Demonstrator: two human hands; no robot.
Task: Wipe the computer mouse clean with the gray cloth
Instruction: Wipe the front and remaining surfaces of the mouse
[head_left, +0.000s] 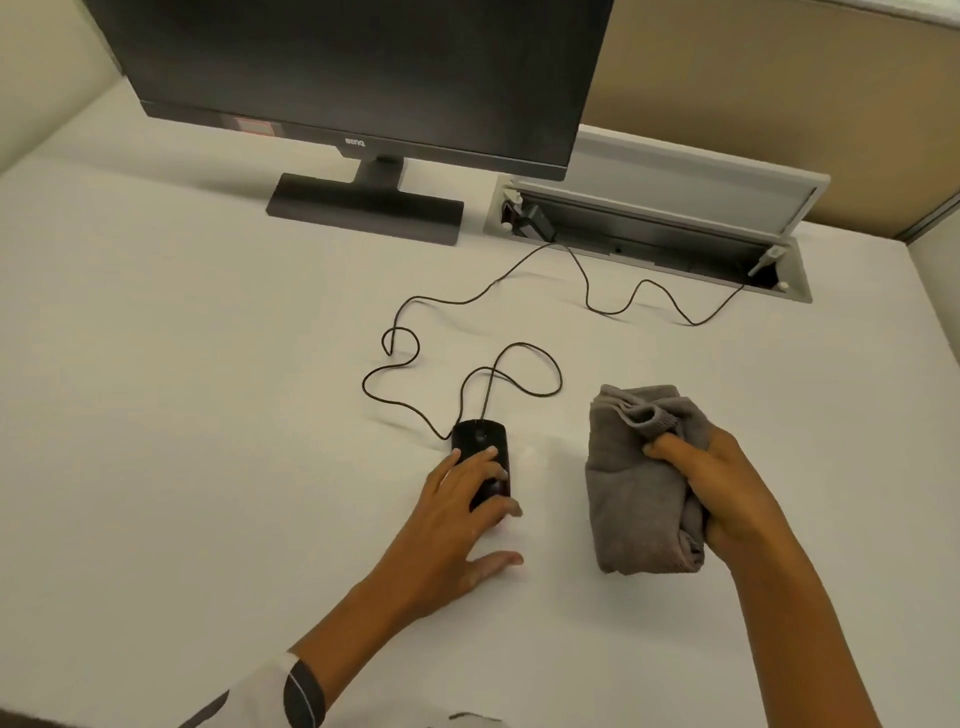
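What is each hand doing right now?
Left hand: open, fingers resting on the black computer mouse.
Right hand: closed, gripping the gray cloth.

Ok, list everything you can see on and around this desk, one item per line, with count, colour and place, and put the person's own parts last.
desk: one, white, fills the view.
monitor: one, black, screen dark, on its stand at the back of the desk.
cable hatch: one, light grey, lid open, set in the desk right of the monitor.
computer mouse: one, black, on the desk at centre.
mouse cable: one, dark, loops from the mouse back into the hatch.
gray cloth: one, bunched, on the desk right of the mouse.
left hand: fingers resting on the mouse, not closed around it.
right hand: closed on the cloth.
sleeve: one, white with a dark band, on the left arm.
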